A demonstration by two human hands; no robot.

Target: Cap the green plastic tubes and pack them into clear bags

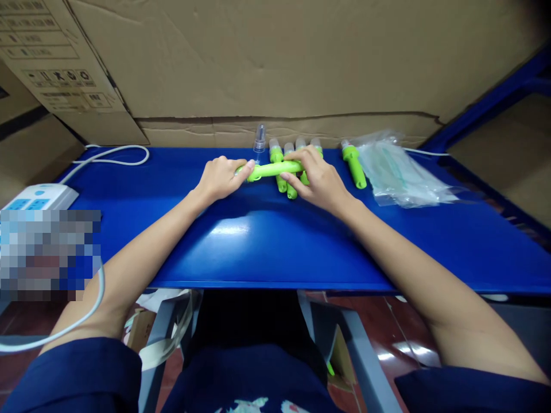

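Between my two hands a lime-green tube-shaped handle (275,168) is held level above the blue table. My left hand (221,176) is closed round its wider collar end, which the fingers partly cover. At the other end, my right hand (317,178) grips the narrow part between thumb and fingers. Just behind lie several like green handles (276,152) with clear caps, partly hidden by my right hand. A loose clear plastic cap (260,139) stands behind the held piece, near my left hand.
Another green handle (354,165) lies at the right beside a clear plastic bag (400,172). A white power strip (43,198) with a cable (129,163) is on the left. Cardboard (275,63) walls the back of the blue table (275,252).
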